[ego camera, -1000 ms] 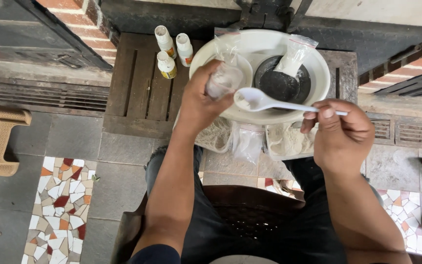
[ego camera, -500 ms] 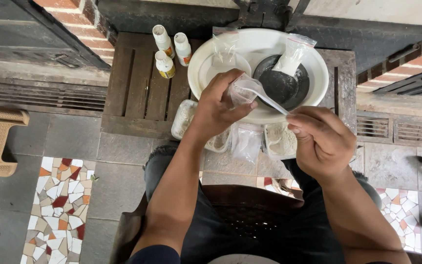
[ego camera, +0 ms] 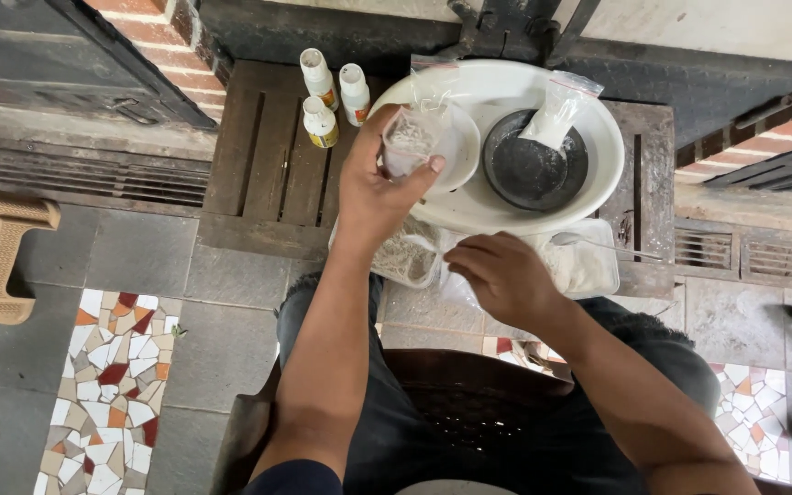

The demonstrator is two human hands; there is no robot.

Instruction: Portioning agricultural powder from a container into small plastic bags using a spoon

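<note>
left hand has its grip closed around a small clear bag with pale bits inside, thumb pressed across the front, bag upright, its long axis running twelve to six, mouth toward twelve. it hangs over the nine o'clock side of the big white basin, just in front of a small white bowl inside it. right hand sits at five o'clock from that bag, fingers curled down and pinched onto the heap of clear plastic bags at the counter's near edge (whether it has actually got one between the fingertips, i cannot tell). so the held bag is the left hand's alone, the right well below it. a white spoon lies at three o'clock of the right hand, handle pointing to three. further out: a dark round dish in the basin with another clear bag standing in it, and three small white bottles at ten o'clock on the slatted wooden counter.
</note>
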